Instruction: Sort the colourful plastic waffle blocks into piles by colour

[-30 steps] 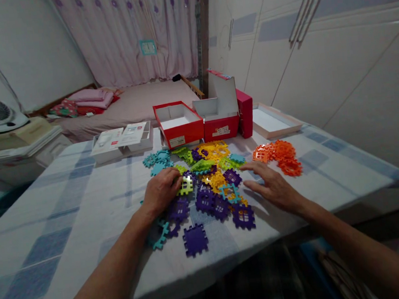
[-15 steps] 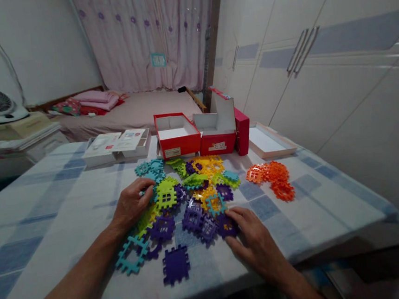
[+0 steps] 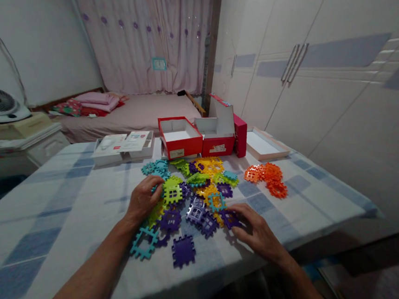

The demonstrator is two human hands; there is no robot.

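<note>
Interlocking plastic building tiles with notched edges lie in a mixed heap on the table. My right hand pinches a purple window tile between thumb and fingers at the heap's right front. On the left side, my left hand is closed, fingers curled down beside a lime window tile and some teal tiles; what its fingertips grip is hidden. Between the hands lie purple window tiles and a teal frame tile. A solid purple tile and another teal frame lie nearer me.
Orange tiles form a separate pile at the right. Behind the heap stand an open red box, a second red box, a white box and a shallow lid. A checked cloth covers the table.
My right hand has closed on the purple window tile and tipped it up a little from the heap. My left hand keeps its place by the lime tile. The view has shifted slightly.
</note>
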